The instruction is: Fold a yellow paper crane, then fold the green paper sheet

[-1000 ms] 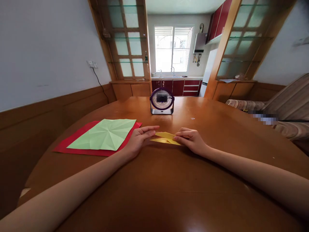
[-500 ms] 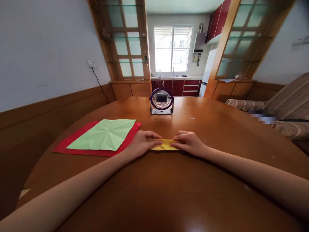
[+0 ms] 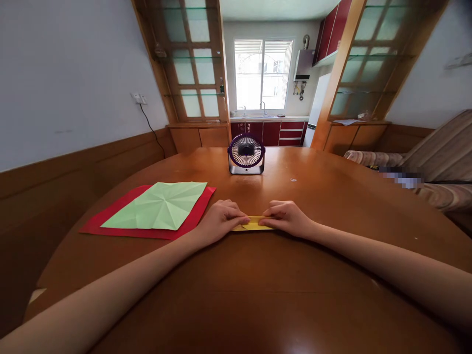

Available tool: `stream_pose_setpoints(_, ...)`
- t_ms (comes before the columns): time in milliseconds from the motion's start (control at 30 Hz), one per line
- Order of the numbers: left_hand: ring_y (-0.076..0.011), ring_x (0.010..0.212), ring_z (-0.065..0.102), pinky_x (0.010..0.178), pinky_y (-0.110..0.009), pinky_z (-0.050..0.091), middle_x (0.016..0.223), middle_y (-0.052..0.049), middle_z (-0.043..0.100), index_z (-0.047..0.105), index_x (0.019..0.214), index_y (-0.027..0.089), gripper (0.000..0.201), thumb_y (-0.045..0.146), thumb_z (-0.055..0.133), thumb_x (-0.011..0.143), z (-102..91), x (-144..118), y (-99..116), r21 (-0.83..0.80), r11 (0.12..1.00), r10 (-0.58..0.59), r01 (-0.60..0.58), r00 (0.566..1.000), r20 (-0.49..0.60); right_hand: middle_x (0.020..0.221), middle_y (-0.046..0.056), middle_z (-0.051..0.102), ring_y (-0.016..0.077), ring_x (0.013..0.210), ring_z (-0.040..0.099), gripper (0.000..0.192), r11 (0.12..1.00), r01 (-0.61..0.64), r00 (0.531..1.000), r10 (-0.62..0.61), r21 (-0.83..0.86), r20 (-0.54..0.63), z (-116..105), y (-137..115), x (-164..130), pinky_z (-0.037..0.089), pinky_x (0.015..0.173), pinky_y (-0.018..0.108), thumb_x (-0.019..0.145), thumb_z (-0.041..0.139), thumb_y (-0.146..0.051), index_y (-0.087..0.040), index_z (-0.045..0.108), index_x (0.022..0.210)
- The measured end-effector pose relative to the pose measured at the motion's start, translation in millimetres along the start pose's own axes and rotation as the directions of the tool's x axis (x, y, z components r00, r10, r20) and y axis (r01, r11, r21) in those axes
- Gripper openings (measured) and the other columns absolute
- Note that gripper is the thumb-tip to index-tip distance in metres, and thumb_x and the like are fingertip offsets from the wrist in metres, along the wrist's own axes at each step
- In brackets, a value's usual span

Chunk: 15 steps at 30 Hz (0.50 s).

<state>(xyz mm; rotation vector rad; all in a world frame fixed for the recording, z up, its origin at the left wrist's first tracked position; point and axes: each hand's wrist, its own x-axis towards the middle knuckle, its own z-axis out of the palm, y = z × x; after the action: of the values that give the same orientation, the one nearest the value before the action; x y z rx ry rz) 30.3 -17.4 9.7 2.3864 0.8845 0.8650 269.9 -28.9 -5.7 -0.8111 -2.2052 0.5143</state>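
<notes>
A narrow folded strip of yellow paper lies across the table in front of me. My left hand pinches its left end between thumb and fingers. At the right end, my right hand grips the strip the same way, thumb in front and fingers behind. Only the middle stretch of the yellow paper shows; both ends are covered by my fingers. To the left of my left hand, a creased light green sheet rests on top of red paper.
A small dark purple fan stands on the wooden table beyond my hands. A striped sofa is at the far right. Wooden cabinets and a kitchen with a window lie behind the table.
My left hand has shifted slightly along the yellow strip, its fingers now curled closer in. The right hand keeps its grip nearly unmoved. The green and red sheets stay in place.
</notes>
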Motion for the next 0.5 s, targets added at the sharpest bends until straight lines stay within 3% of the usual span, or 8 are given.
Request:
stream_pose_setpoints(100, -0.0165, 0.075, 0.056, 0.074, -0.029, 0.042, 0.069, -0.003, 0.066, 0.074, 0.074, 0.021, 0.025, 0.038, 0.061, 0.086, -6.2, 1.1, -8.3, 0.048, 0.999, 0.027, -0.026, 0.999, -0.035, 0.072, 0.003, 0.061, 0.0115, 0.065, 0.052, 0.027, 0.993, -0.091, 0.994, 0.095, 0.076, -0.045, 0.3, 5.4, 0.7, 0.041, 0.058, 0.025, 0.083, 0.067, -0.041, -0.015, 0.074, 0.081)
stream_pose_setpoints(200, -0.0171, 0.076, 0.055, 0.074, -0.029, 0.041, 0.071, -0.003, 0.066, 0.073, 0.075, 0.02, 0.028, 0.038, 0.056, 0.089, -12.6, 2.3, -11.9, 0.107, 0.994, 0.031, -0.031, 1.0, 0.002, 0.074, 0.003, 0.062, 0.0116, 0.066, 0.052, 0.028, 0.982, -0.149, 0.987, 0.154, 0.112, -0.034, -0.8, 7.3, 0.6, 0.041, 0.057, 0.025, 0.082, 0.067, -0.044, -0.016, 0.075, 0.081)
stream_pose_setpoints(367, -0.0198, 0.087, 0.056, 0.083, -0.033, 0.037, 0.089, -0.004, 0.068, 0.073, 0.097, 0.021, 0.026, 0.039, 0.056, 0.09, -8.7, 0.6, -6.4, 0.317, 0.944, 0.066, -0.096, 0.993, 0.102, 0.069, 0.002, 0.058, 0.0104, 0.063, 0.051, 0.028, 0.99, -0.118, 0.993, 0.118, 0.072, 0.007, -2.6, 0.8, 0.2, 0.039, 0.053, 0.023, 0.083, 0.066, -0.042, -0.017, 0.076, 0.08)
stream_pose_setpoints(500, -0.0188, 0.086, 0.057, 0.081, -0.032, 0.036, 0.088, -0.004, 0.068, 0.073, 0.1, 0.024, 0.025, 0.037, 0.053, 0.092, -2.9, -1.0, -5.7, 0.28, 0.955, 0.074, -0.099, 0.992, 0.1, 0.07, 0.002, 0.058, 0.0108, 0.064, 0.052, 0.025, 0.994, -0.103, 0.995, 0.103, 0.046, 0.016, -1.0, 1.2, 0.3, 0.041, 0.055, 0.023, 0.083, 0.067, -0.04, -0.016, 0.075, 0.08)
